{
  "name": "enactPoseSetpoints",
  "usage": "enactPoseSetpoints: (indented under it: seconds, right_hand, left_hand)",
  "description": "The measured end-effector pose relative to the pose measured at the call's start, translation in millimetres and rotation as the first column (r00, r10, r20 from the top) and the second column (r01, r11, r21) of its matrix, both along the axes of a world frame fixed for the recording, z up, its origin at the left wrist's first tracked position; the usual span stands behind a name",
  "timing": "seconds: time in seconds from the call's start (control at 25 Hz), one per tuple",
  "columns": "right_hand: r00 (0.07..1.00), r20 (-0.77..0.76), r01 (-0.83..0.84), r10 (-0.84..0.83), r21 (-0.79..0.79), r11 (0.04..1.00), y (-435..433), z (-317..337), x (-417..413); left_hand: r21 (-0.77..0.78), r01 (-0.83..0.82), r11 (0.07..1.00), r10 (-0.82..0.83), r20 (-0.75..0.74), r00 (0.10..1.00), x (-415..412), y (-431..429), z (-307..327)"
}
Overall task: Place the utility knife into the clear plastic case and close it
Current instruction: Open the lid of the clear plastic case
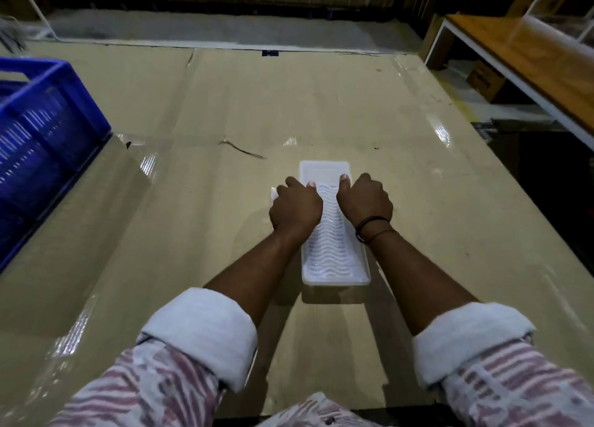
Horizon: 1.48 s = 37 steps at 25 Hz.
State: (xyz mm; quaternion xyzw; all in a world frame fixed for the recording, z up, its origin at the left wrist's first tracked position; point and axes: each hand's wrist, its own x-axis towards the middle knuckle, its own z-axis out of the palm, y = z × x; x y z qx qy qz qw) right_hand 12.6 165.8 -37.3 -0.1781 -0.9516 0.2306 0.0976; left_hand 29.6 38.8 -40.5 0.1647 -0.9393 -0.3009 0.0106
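The ribbed clear plastic case (334, 233) is pressed at its long edges by left hand (295, 208) and right hand (364, 203), fingers curled; bare cardboard-covered table (225, 111) lies toward twelve o'clock.

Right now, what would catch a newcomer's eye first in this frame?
Two bare hands, the left hand and right hand, press on either side of a clear plastic case with a wavy ribbed lid, at the centre of the cardboard-covered table. A bright blue crate sits at the table's left edge. No utility knife is visible.
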Motion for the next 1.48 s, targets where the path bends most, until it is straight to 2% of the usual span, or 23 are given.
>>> enactPoseSetpoints:
  seconds: [0.2, 0.4, 0.52, 0.6, 0.68, 0.76, 0.96, 1.08, 1.16, 1.24, 1.32, 1.4, 1.48]
  right_hand:
    - [0.999, 0.031, 0.036, -0.036, 0.003, 0.999, -6, -10, 14]
    - [0.996, -0.071, 0.056, -0.056, 0.004, 0.998, -9, -8, 19]
    - [0.994, -0.109, 0.022, -0.018, 0.033, 0.999, -10, -3, 23]
    - [0.993, -0.118, -0.018, 0.029, 0.090, 0.996, -11, 1, 27]
    - [0.990, -0.114, -0.067, 0.085, 0.154, 0.986, -11, 3, 33]
    - [0.987, -0.090, -0.118, 0.136, 0.180, 0.976, -8, 1, 43]
    - [0.991, 0.004, -0.136, 0.136, 0.072, 0.988, -2, -12, 69]
    - [0.991, -0.017, -0.133, 0.135, 0.089, 0.987, -8, -10, 75]
    - [0.986, -0.081, -0.132, 0.143, 0.123, 0.984, -11, -9, 79]
    - [0.975, -0.151, -0.140, 0.164, 0.158, 0.977, -12, -8, 84]
    - [0.972, -0.145, -0.153, 0.184, 0.202, 0.967, -11, -4, 86]
    - [0.975, -0.073, -0.186, 0.210, 0.258, 0.948, -12, 2, 85]
    - [0.956, 0.001, -0.275, 0.294, 0.362, 0.891, -14, 8, 89]
  left_hand:
    - [-0.134, 0.025, 0.991, -0.044, -0.140, 0.989, 17, 2, -7]
    - [-0.152, 0.002, 0.988, -0.033, -0.204, 0.978, 21, 3, -11]
    - [-0.082, -0.014, 0.997, -0.005, -0.226, 0.974, 23, 1, -9]
    - [0.043, -0.006, 0.999, 0.015, -0.218, 0.976, 26, -3, -4]
    - [0.174, -0.001, 0.985, 0.033, -0.177, 0.984, 29, -11, 2]
    - [0.211, 0.008, 0.978, 0.021, -0.132, 0.991, 37, -21, 4]
    - [0.091, 0.108, 0.990, -0.108, 0.000, 0.994, 68, -15, -1]
    - [-0.058, 0.145, 0.988, -0.149, -0.069, 0.986, 76, -5, -6]
    - [-0.080, 0.160, 0.984, -0.170, -0.146, 0.975, 81, -7, -8]
    - [0.000, 0.155, 0.988, -0.151, -0.220, 0.964, 85, -8, -9]
    - [0.091, 0.139, 0.986, -0.113, -0.239, 0.964, 85, -9, -7]
    - [0.161, 0.140, 0.977, -0.112, -0.174, 0.978, 80, -13, -5]
    - [0.275, 0.149, 0.950, -0.122, -0.111, 0.986, 76, -19, -2]
